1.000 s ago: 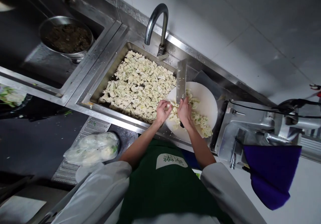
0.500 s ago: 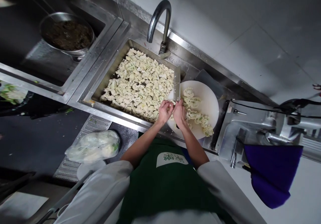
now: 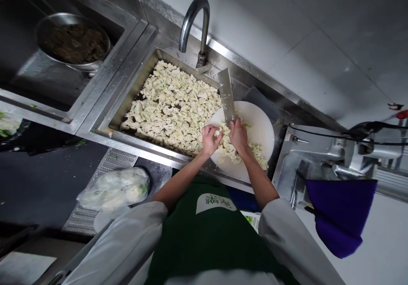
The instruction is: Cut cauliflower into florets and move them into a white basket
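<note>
My right hand (image 3: 239, 137) is closed around the handle of a broad-bladed cleaver (image 3: 226, 97). Bits of cauliflower cling to the blade, which points away from me over the far left rim of a round white cutting board (image 3: 265, 125). At the board's left edge my left hand (image 3: 210, 140) has its fingers curled in a pinch on a small cauliflower piece (image 3: 217, 132). Cut cauliflower (image 3: 234, 151) lies on the board below and between the hands, part of it hidden by my right hand and forearm. Left of the board, many cauliflower florets (image 3: 175, 106) fill a rectangular metal tray (image 3: 119, 119).
A curved faucet (image 3: 194, 17) rises behind the tray. On the left, a metal bowl (image 3: 73, 42) with dark contents stands in a sink. A plastic bag of cauliflower (image 3: 116, 187) sits low at left. A purple cloth (image 3: 341, 212) hangs over equipment at right.
My right hand has moved right with the cleaver, whose blade now tilts up and left. The cauliflower on the board looks more spread toward the left. My left hand stays near the board's left edge.
</note>
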A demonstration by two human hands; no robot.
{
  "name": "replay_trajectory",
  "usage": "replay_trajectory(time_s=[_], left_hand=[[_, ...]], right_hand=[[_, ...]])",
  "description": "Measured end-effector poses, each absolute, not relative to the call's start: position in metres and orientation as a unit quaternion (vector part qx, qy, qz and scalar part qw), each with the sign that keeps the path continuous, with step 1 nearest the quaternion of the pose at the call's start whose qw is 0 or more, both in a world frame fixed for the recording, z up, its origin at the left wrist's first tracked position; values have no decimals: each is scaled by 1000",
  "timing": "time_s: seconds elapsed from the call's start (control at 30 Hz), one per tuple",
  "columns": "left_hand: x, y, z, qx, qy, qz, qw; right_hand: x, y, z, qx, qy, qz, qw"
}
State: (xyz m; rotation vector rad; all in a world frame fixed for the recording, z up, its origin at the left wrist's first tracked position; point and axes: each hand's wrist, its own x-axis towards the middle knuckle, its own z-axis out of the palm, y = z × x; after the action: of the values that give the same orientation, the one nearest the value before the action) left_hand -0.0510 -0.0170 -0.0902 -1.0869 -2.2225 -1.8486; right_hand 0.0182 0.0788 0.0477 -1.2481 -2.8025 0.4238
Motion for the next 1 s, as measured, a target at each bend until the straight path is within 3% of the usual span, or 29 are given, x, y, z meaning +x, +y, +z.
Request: replay_trajectory(time_s=[0.23,0.5,0.8,1.0], left_hand=[[-50,-10,-92,-355,-724,-590,24],[-95,2,-83,-562,-665,-483,-100],[-58,-24,-96,-442,-704,-556,-17],[-41,-19,-92,-433,-712,-552,-16]], right_hand=[[16,83,45,-392,-910,133,17],[65,96,51,-483,-862,131,79],[79,50,33,-456,-877,146,34],[68,50,35,-468,-874,132,4]])
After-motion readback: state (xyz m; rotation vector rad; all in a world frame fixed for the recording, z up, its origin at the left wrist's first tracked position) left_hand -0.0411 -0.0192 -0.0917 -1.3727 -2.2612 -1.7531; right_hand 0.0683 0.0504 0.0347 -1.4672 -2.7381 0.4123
